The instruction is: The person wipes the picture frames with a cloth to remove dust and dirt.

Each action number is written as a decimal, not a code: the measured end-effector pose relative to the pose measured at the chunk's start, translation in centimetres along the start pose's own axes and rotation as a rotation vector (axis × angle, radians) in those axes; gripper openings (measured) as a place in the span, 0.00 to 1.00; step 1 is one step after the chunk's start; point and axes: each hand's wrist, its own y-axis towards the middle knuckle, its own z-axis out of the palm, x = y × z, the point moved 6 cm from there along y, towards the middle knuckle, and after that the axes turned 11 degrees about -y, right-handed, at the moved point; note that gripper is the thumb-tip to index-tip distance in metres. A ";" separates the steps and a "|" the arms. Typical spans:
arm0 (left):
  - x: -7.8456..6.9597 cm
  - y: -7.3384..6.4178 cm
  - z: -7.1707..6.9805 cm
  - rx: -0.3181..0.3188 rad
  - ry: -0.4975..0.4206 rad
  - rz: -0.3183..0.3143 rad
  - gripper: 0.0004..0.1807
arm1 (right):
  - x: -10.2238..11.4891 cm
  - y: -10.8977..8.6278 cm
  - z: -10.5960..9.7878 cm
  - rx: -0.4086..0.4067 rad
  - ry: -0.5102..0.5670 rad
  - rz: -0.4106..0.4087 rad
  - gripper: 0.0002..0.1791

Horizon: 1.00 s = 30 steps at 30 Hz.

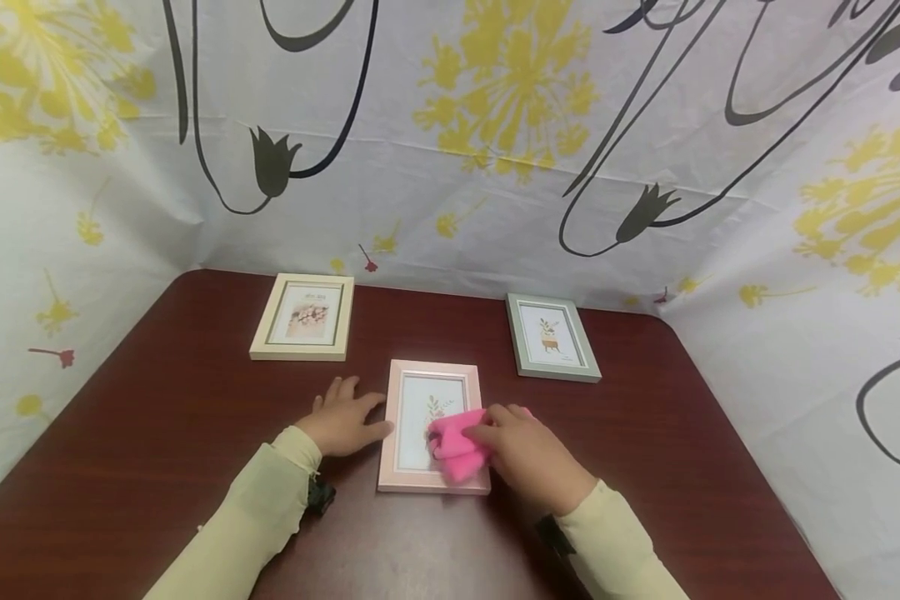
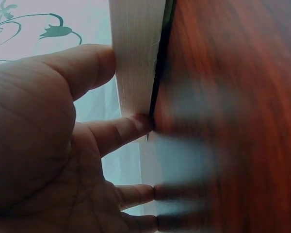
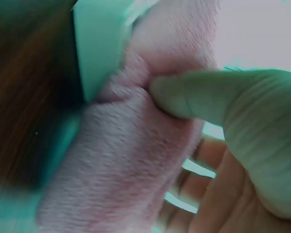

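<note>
A pink picture frame (image 1: pixel 433 485) with a plant print lies flat on the dark red table. My left hand (image 1: pixel 345 423) rests at its left side; in the left wrist view the thumb and forefinger touch the frame's side edge (image 2: pixel 136 58), the fingers loosely spread. My right hand (image 1: pixel 532 454) grips a bunched bright pink cloth (image 1: pixel 459 450) over the lower right of the frame, covering part of the print. In the right wrist view the thumb presses into the fuzzy cloth (image 3: pixel 131 145) beside the frame's corner (image 3: pixel 99 48).
A cream picture frame (image 1: pixel 258 343) lies at the back left of the table (image 1: pixel 157 417), and a grey-green frame (image 1: pixel 521 354) at the back right. A white curtain (image 1: pixel 390 192) with flower patterns surrounds the table on its back and sides.
</note>
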 end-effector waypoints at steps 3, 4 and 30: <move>0.0 0.0 0.0 0.006 -0.005 0.002 0.34 | -1.4 1.9 1.0 0.024 -0.003 0.088 0.20; 0.1 0.0 -0.1 0.006 -0.005 0.001 0.33 | -1.9 2.6 1.3 0.031 -0.002 0.120 0.20; 0.0 0.1 0.1 -0.006 0.012 0.006 0.33 | -0.3 -1.7 0.2 0.034 0.114 -0.043 0.21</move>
